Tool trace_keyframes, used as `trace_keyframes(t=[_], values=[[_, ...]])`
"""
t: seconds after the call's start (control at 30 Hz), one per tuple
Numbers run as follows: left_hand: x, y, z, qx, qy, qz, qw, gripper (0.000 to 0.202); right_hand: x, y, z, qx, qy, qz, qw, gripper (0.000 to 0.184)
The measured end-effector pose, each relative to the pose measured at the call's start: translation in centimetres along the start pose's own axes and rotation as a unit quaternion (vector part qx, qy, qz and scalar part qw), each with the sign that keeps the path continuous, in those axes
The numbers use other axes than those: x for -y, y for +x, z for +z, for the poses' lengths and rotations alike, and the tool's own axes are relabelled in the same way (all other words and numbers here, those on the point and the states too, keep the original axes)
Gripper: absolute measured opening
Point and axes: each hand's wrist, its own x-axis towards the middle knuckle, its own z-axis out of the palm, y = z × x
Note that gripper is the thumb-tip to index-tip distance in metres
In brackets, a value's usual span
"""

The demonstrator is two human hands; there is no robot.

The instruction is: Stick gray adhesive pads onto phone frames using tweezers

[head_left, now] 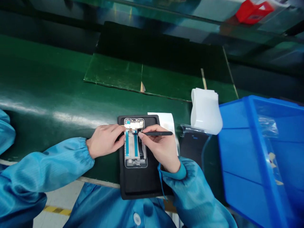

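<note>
An opened smartphone [131, 144] lies face down on a black tray [140, 185], its circuit board showing at the top and two blue strips running down the bare middle. At its upper left edge, my left hand [106, 139] has bent fingers and thumb closed against the frame. My right hand [160, 144] is closed round black tweezers [158, 133], held level like a pen. The tweezers' tips point left, over the phone's interior just below the board. Whether they pinch anything is too small to tell.
Right of the tray are a white sheet [167, 122], a folded white sheet [205, 110] and a dark film-wrapped piece [193, 145]. A large blue bin [242, 152] stands farther right. Green boards [163, 82] lie at the back; another person's sleeve [6, 129] shows at left.
</note>
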Motion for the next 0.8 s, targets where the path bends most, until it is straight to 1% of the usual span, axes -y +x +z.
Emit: trace_keyframes(t=[0.2,0.37,0.8], values=[[-0.08,0.01,0.02,0.005,0.003,-0.004,1.000,0.019,-0.25,-0.12,-0.08,-0.008,-0.008,-0.004,1.000,0.018],[-0.16,0.11,-0.07,0.006,-0.001,-0.003,1.000,0.020,-0.32,-0.14,-0.11,-0.005,-0.001,-0.002,1.000,0.019],[-0.18,0.21,-0.14,0.007,-0.003,-0.004,1.000,0.021,-0.56,-0.21,-0.18,-0.003,-0.026,-0.003,1.000,0.019]])
